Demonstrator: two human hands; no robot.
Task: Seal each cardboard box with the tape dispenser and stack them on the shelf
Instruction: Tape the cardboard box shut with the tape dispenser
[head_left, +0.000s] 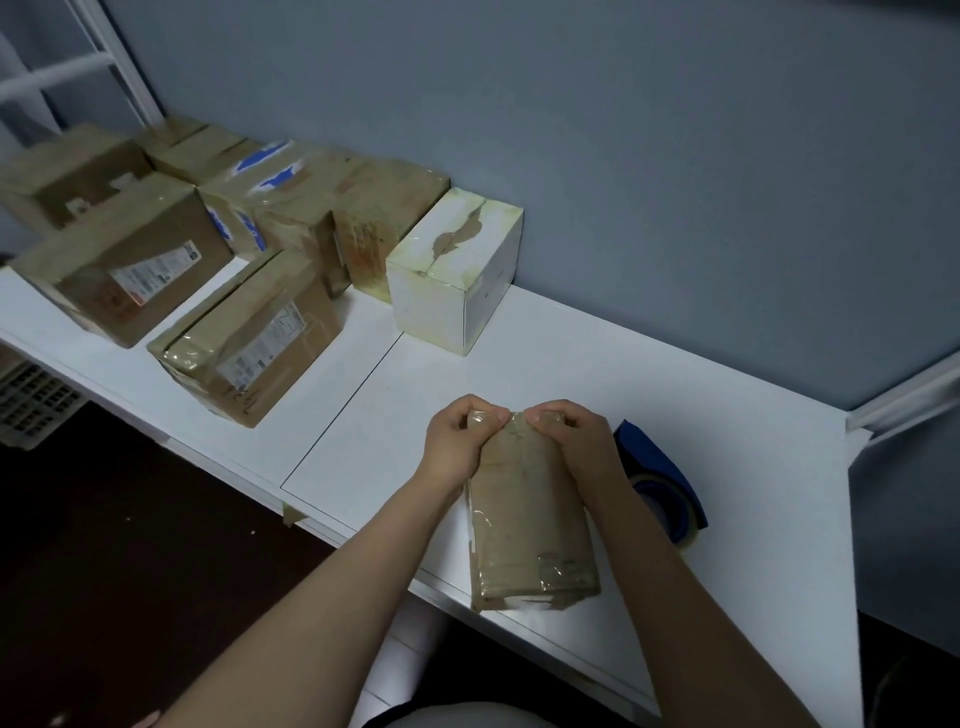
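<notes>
In the head view, a small brown box lies flat on the white surface, close to its near edge, directly in front of the person. Clear tape shines across its near end and along its left side, so this box looks largely sealed. Both hands grip its far end: the left hand and the right hand have their fingers curled over the end, with the thumbs meeting on the top edge, apparently pressing tape down there. The blue tape dispenser rests on the surface just beside the box, to the right and partly behind the right forearm; neither hand holds it.

Further back on the left, a cluster of brown boxes and a white box sit along the wall, several showing glossy tape. Whether all of them are sealed cannot be told. The box in hand appears near done with taping, and placing it with the others remains.
</notes>
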